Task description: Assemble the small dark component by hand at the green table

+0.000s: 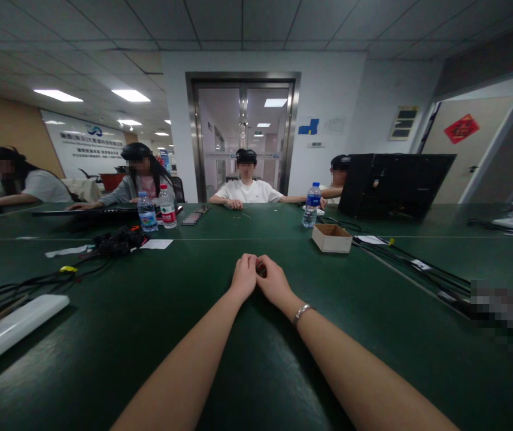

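Observation:
My left hand [244, 276] and my right hand [274, 278] meet at the fingertips above the green table [184, 311]. Both have curled, closed fingers. Whether anything small sits between them is too hard to make out. A silver bracelet [302, 313] circles my right wrist. Beyond my right hand stands an open white cardboard box [331, 239], with a blue-capped water bottle [312, 206] just behind it.
Black cables and a white power bank-like object [29, 320] lie at left, near two bottles [148, 212]. More cables [418, 263] run along the right, below a black monitor [391, 185]. Several people wearing headsets sit across the table.

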`<action>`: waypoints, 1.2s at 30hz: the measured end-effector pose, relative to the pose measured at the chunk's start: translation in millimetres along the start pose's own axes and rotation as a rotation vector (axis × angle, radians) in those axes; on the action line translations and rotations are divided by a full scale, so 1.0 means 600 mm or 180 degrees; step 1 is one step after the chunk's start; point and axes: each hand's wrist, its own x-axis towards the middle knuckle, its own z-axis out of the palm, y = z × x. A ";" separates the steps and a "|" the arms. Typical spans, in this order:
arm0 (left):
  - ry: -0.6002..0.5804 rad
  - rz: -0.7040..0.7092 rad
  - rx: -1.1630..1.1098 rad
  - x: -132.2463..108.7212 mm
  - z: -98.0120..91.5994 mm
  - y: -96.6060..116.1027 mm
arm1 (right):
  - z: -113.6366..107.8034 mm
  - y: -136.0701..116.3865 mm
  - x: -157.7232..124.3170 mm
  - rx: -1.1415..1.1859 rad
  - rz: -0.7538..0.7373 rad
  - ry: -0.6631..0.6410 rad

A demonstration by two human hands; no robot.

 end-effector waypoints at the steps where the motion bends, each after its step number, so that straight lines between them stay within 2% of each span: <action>1: -0.0024 0.0073 -0.0038 0.002 -0.006 -0.004 | 0.000 -0.003 -0.001 0.0005 -0.0013 0.0000; 4: -0.0066 0.0158 -0.0261 0.010 -0.030 -0.020 | -0.004 -0.006 -0.001 0.0034 0.0097 0.0098; 9: -0.0085 -0.0551 -0.1326 0.017 -0.079 -0.043 | -0.012 0.010 0.002 0.0177 0.0269 0.0071; 12: -0.0204 -0.0767 -0.1798 0.016 -0.092 -0.041 | -0.014 0.020 0.005 0.0328 0.0377 -0.0045; 19: -0.0376 -0.0780 -0.2069 0.009 -0.088 -0.029 | -0.013 0.020 0.005 0.0291 0.0571 -0.0116; 23: -0.0349 -0.0713 -0.2106 0.000 -0.091 -0.022 | -0.018 0.014 0.001 0.0257 0.0527 -0.0173; 30: -0.0784 -0.0730 -0.2039 -0.012 -0.079 -0.008 | -0.021 0.010 -0.003 0.0107 0.0447 -0.0100; 36: -0.0695 -0.0674 -0.1923 -0.013 -0.074 -0.010 | -0.019 0.011 -0.006 0.0094 0.0361 -0.0114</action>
